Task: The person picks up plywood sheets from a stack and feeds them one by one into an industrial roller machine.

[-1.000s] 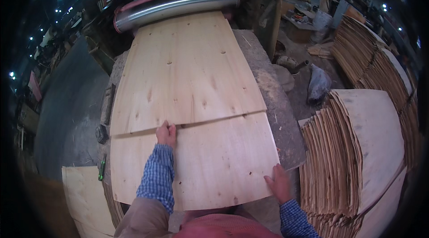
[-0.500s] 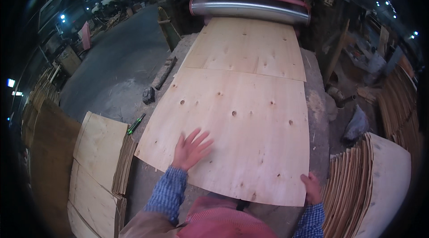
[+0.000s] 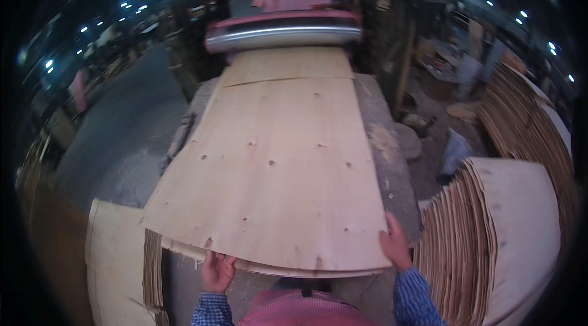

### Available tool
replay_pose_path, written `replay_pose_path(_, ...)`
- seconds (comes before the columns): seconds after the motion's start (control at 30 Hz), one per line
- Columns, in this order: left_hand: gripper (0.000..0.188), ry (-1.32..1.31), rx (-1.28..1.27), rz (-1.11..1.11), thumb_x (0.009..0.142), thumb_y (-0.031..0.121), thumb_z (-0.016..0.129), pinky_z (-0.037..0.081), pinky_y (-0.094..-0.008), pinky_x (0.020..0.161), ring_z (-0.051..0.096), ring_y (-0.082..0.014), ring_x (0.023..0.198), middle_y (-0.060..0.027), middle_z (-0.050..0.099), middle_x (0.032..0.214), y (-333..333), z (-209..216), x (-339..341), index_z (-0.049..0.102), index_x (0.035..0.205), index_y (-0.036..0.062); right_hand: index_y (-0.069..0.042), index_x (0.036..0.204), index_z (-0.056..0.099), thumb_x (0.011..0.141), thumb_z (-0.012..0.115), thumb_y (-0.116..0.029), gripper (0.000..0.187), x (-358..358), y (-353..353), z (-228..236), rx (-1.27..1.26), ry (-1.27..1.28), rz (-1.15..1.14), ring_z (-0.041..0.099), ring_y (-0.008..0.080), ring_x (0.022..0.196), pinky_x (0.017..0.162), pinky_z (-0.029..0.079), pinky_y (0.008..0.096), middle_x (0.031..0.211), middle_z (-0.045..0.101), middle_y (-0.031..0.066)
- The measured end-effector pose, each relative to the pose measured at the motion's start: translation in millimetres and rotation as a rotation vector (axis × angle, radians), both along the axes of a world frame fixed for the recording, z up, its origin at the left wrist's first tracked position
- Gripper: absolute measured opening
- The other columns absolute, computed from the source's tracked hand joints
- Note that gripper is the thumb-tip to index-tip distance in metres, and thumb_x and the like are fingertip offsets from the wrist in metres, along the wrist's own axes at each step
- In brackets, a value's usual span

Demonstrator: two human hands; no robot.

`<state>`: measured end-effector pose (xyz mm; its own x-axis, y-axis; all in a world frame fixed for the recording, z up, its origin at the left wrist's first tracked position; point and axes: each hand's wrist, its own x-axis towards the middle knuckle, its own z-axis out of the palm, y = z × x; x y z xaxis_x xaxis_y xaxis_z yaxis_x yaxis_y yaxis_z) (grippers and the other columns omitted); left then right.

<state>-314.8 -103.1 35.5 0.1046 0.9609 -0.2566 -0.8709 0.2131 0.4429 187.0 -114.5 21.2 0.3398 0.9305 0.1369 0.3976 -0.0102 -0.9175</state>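
Note:
A pale wood veneer sheet point(image 3: 275, 191) with several knots lies lengthwise before me on a table. My left hand point(image 3: 218, 272) is at its near edge, left of the middle, fingers curled up under the edge. My right hand point(image 3: 396, 243) grips the near right corner from the side, its thumb on top. Beneath this sheet the edge of another veneer sheet point(image 3: 179, 249) shows. The far end meets a second veneer piece point(image 3: 288, 64), which reaches a shiny metal roller point(image 3: 285, 38). The fingertips under the sheet are hidden.
Stacked veneer sheets point(image 3: 116, 252) stand at my left, and a thick leaning veneer stack point(image 3: 520, 216) at my right. A taller stack point(image 3: 527, 117) is behind that. Wood crumbs lie on the table's right side point(image 3: 383, 142). A grey floor point(image 3: 122, 124) stretches off to the left.
My left hand has moved from above the sheet down to its near edge and taken hold. The veneer has advanced toward the roller. My right hand stays at the corner, and the view has shifted.

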Motion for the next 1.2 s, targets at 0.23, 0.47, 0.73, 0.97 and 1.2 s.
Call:
replay_pose_path(0.23, 0.046, 0.439, -0.327, -0.048, 0.100, 0.019, 0.044, 0.050, -0.0224, 0.048, 0.068, -0.0302, 0.093, -0.0080, 0.054, 0.133, 7.0, 9.5, 10.6, 0.035, 0.144, 0.0155, -0.006, 0.106, 0.064, 0.088, 0.063, -0.024, 0.026, -9.3, -5.5, -5.9, -0.115, -0.529, -0.006, 0.066, 0.0376, 0.085, 0.075, 0.052, 0.0460, 0.090, 0.067, 0.0198)
replay_pose_path(0.47, 0.046, 0.355, -0.244, -0.001, 0.097, 0.035, 0.056, 0.057, -0.0375, 0.078, 0.060, -0.0185, 0.080, -0.0067, 0.061, 0.117, -53.1, -4.5, -0.5, 0.045, 0.139, 0.0191, -0.003, 0.082, 0.065, 0.084, 0.070, -0.023, 0.020, -20.4, -25.9, 100.7, 0.027, -0.408, -0.049, 0.065, 0.0351, 0.067, 0.061, 0.051, 0.0401, 0.077, 0.066, 0.0175)
replay_pose_path(0.73, 0.034, 0.268, -0.187, 0.014, 0.101, 0.012, 0.039, 0.057, -0.0267, 0.067, 0.061, -0.0224, 0.098, -0.0118, 0.057, 0.120, 89.4, 3.8, 39.7, 0.042, 0.133, 0.0040, -0.002, 0.107, 0.062, 0.083, 0.068, -0.017, 0.029, -0.2, 57.8, 66.1, -0.102, -0.501, -0.204, 0.065, 0.0368, 0.085, 0.075, 0.050, 0.0442, 0.092, 0.066, 0.0202)
replay_pose_path(0.97, 0.032, 0.348, -0.060, -0.022, 0.101, 0.010, 0.039, 0.056, -0.0215, 0.049, 0.068, -0.0229, 0.071, -0.0180, 0.063, 0.100, 219.5, -2.6, 75.8, 0.038, 0.133, 0.0037, 0.006, 0.119, 0.055, 0.077, 0.072, -0.020, 0.053, -67.8, -10.4, -10.8, -0.166, -0.705, -0.071, 0.053, 0.0416, 0.116, 0.101, 0.042, 0.0476, 0.126, 0.056, 0.0263)
replay_pose_path(1.2, 0.031, 0.334, -0.103, -0.100, 0.103, 0.020, 0.044, 0.057, -0.0216, 0.053, 0.067, -0.0214, 0.076, -0.0152, 0.064, 0.094, 364.2, -54.4, 79.3, 0.044, 0.127, 0.0018, 0.009, 0.121, 0.054, 0.075, 0.075, -0.024, 0.060, -76.4, -38.8, -28.4, -0.312, -0.607, -0.247, 0.051, 0.0438, 0.119, 0.104, 0.040, 0.0481, 0.129, 0.053, 0.0287)
